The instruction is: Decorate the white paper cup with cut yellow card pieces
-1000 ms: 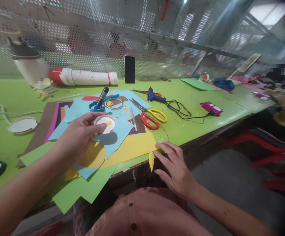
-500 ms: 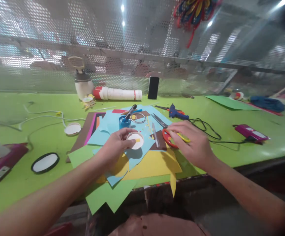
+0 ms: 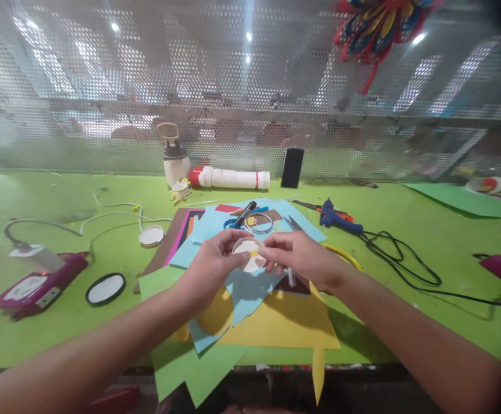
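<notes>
The disc (image 3: 247,245) is white, its strip (image 3: 253,253) yellow, the table (image 3: 448,230) green, the panel (image 3: 215,69) dotted.

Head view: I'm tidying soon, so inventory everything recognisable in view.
Mesh panel: 1, silvery, behind table
Table: 1, green, beneath
Hanging decoration: 1, multicoloured, upper right
Bottle: 1, white, back left
Tube: 1, white/red, beside bottle
Phone: 1, black, back centre
Glue gun: 1, blue, right
Power strips: 2, purple, both sides
Charger: 1, white, left strip
Papers: several, multicoloured, centre
Scissors: 1, yellow-handled, behind right hand
Marker: 1, black, beyond hands
Oval disc: 1, white/black, front left
Held disc: 1, white, between hands
Left hand, right hand: 2, bare, at disc
</notes>
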{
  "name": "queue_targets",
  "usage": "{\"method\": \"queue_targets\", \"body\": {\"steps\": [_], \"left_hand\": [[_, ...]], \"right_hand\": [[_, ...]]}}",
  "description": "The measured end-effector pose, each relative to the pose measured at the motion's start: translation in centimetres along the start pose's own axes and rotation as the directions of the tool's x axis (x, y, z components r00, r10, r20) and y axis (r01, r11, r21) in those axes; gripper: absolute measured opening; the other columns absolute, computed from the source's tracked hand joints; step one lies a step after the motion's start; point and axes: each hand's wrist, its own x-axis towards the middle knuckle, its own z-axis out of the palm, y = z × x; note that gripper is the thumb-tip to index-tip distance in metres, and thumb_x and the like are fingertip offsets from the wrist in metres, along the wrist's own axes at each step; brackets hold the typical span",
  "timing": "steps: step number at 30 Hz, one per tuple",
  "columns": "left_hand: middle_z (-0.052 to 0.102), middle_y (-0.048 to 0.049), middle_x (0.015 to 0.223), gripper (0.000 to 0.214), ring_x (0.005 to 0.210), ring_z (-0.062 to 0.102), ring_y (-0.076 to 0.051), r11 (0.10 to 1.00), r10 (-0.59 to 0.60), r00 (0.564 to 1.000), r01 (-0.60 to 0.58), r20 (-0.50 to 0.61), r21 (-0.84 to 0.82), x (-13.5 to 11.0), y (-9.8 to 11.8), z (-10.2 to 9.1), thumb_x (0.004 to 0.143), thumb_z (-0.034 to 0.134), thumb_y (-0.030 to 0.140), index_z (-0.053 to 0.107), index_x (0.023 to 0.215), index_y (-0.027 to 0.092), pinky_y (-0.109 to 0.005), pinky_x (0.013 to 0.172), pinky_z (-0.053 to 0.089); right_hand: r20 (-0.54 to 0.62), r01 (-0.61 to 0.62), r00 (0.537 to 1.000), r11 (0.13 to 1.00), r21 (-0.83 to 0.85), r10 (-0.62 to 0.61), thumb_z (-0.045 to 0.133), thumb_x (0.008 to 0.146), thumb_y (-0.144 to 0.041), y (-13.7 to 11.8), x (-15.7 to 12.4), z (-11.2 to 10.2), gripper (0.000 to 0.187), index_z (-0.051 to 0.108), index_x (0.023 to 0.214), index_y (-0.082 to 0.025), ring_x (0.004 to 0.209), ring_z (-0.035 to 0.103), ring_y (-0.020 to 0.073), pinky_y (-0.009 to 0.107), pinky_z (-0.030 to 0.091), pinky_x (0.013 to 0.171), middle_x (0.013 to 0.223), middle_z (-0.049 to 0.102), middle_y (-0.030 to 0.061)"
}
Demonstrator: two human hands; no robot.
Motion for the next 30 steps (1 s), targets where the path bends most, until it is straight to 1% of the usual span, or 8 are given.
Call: {"method": "queue_targets", "body": {"steps": [2, 6, 9, 13, 18, 24, 30], "left_hand": [[0.067, -0.0005, 0.076, 0.032, 0.067, 0.058, -0.014, 1.000, -0.018, 1.000, 0.018, 0.011, 0.007, 0.0, 0.2, 0.4, 0.063, 0.073, 0.017, 0.062, 0.093, 0.020, -0.027, 0.062, 0.043], [0.068, -0.0014, 0.077, 0.029, 0.069, 0.061, -0.015, 0.999, -0.047, 0.998, 0.048, 0.039, -0.014, 0.3, -0.3, 0.9, 0.066, 0.072, 0.019, 0.062, 0.093, 0.021, -0.028, 0.065, 0.044], [0.068, -0.0018, 0.081, 0.028, 0.070, 0.061, -0.015, 0.997, -0.069, 0.996, 0.072, 0.062, -0.040, 0.9, -0.8, 1.1, 0.067, 0.071, 0.019, 0.063, 0.094, 0.021, -0.028, 0.065, 0.044], [0.068, -0.0012, 0.080, 0.030, 0.068, 0.060, -0.013, 0.994, -0.099, 0.994, 0.101, 0.048, -0.046, 1.2, -1.3, 1.2, 0.067, 0.070, 0.017, 0.061, 0.096, 0.018, -0.025, 0.063, 0.044], [0.066, -0.0001, 0.080, 0.032, 0.066, 0.058, -0.011, 0.989, -0.138, 0.990, 0.140, 0.031, -0.050, 0.8, -1.2, 1.1, 0.069, 0.068, 0.014, 0.058, 0.100, 0.015, -0.023, 0.061, 0.043], [0.066, -0.0028, 0.081, 0.026, 0.070, 0.058, -0.012, 0.990, -0.135, 0.989, 0.137, 0.053, -0.040, 0.6, -1.6, 0.9, 0.077, 0.063, 0.023, 0.059, 0.100, 0.013, -0.025, 0.065, 0.044], [0.068, -0.0035, 0.085, 0.034, 0.068, 0.060, -0.012, 0.983, -0.166, 0.986, 0.168, 0.029, -0.071, 0.6, -2.1, 0.9, 0.067, 0.071, 0.014, 0.058, 0.099, 0.013, -0.024, 0.063, 0.045]], "right_hand": [[-0.017, -0.030, 0.999, 0.998, 0.055, 0.031, 0.066, 0.077, -0.035, 0.2, -0.1, 0.1, 0.020, 0.064, 0.074, -0.015, 0.055, 0.055, 0.0093, 0.022, 0.045, 0.051, 0.064, 0.062, 0.0003], [-0.045, -0.131, 0.989, 0.970, 0.203, 0.143, 0.066, 0.074, -0.026, 0.5, -0.3, 0.2, 0.015, 0.058, 0.065, -0.017, 0.043, 0.051, 0.0072, 0.019, 0.041, 0.042, 0.051, 0.058, -0.0036], [-0.059, -0.175, 0.979, 0.953, 0.248, 0.195, 0.063, 0.073, -0.021, 0.6, -0.4, 0.2, 0.014, 0.056, 0.062, -0.016, 0.038, 0.049, 0.0064, 0.018, 0.040, 0.039, 0.047, 0.057, -0.0040], [-0.082, -0.207, 0.969, 0.947, 0.245, 0.233, 0.062, 0.071, -0.018, 1.0, -0.1, 0.3, 0.010, 0.057, 0.063, -0.016, 0.036, 0.049, 0.0062, 0.019, 0.043, 0.038, 0.046, 0.057, -0.0043], [-0.059, -0.297, 0.947, 0.927, 0.230, 0.317, 0.062, 0.069, -0.014, 1.1, 0.4, 0.5, 0.010, 0.055, 0.062, -0.016, 0.036, 0.050, 0.0063, 0.017, 0.042, 0.036, 0.045, 0.057, -0.0044], [-0.040, -0.334, 0.935, 0.915, 0.225, 0.351, 0.058, 0.069, -0.013, 0.9, 0.5, 0.6, 0.009, 0.054, 0.061, -0.016, 0.037, 0.049, 0.0060, 0.016, 0.040, 0.035, 0.045, 0.056, -0.0042], [-0.017, -0.338, 0.937, 0.919, 0.203, 0.348, 0.060, 0.070, -0.015, 1.2, 0.4, 0.6, 0.010, 0.054, 0.062, -0.016, 0.038, 0.051, 0.0065, 0.017, 0.041, 0.037, 0.048, 0.057, -0.0037]]}}
